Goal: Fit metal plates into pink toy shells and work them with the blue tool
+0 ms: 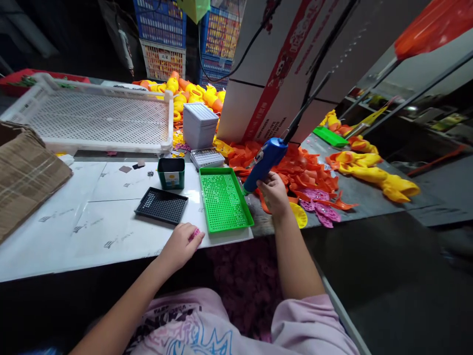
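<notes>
My right hand [274, 193] is at the lower end of a blue electric screwdriver [269, 159], fingers closed against its side. The tool hangs tilted on a black cable, its tip above the right rim of a green perforated tray [223, 199]. Near the table's front edge, my left hand [182, 246] is closed around a small pink piece [195, 232], mostly hidden by the fingers. Just behind that hand lies a black perforated tray [161, 205]. A dark green square cup [171, 173] stands farther back.
Orange pieces [306, 170] are heaped right of the green tray, with pink pieces [321, 204] and a yellow disc [298, 215] in front. A large white crate [107, 118] and a cardboard box [29, 177] stand at left. Printed cartons [281, 74] rise behind.
</notes>
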The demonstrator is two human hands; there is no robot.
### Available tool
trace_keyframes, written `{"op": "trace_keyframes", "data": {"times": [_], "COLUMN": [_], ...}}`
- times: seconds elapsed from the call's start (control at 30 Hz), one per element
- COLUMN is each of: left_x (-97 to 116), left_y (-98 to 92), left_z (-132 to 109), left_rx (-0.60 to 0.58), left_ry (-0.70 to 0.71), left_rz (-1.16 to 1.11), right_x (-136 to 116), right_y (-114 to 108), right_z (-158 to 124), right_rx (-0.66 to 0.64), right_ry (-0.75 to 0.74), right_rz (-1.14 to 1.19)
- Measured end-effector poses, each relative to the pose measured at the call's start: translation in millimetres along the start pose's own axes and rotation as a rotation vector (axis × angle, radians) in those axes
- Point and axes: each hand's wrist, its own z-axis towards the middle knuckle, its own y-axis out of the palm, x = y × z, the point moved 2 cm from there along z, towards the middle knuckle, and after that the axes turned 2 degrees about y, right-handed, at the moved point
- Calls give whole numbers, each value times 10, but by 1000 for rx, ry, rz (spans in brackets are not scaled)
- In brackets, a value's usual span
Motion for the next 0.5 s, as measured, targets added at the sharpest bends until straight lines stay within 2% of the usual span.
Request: {"op": "trace_keyframes", "data": {"times": [0.07, 0.2, 0.3, 0.37, 0.43, 0.5], "left_x": [-40, -147, -150, -112, -69, -39], "left_y": [60, 152, 171, 171, 165, 144], "left_z": [-18, -79, -130, -146, -145, -142], "left_rx": [54, 293, 443, 454, 411, 374], "left_ry": [85, 242, 326, 378, 414, 434], "left_rz": [121, 305, 382, 433, 480, 503], "right_x": [-38, -92, -183, -294, -418, -501], "right_y": [60, 235, 328, 350, 358, 382], "right_z": [9, 87, 132, 118, 48, -66], "right_rx": [-37, -97, -63, 26, 114, 132], "right_ry": [11, 58, 31, -58, -158, -188], "right_rz": [4, -17, 21, 59, 112, 168]}}
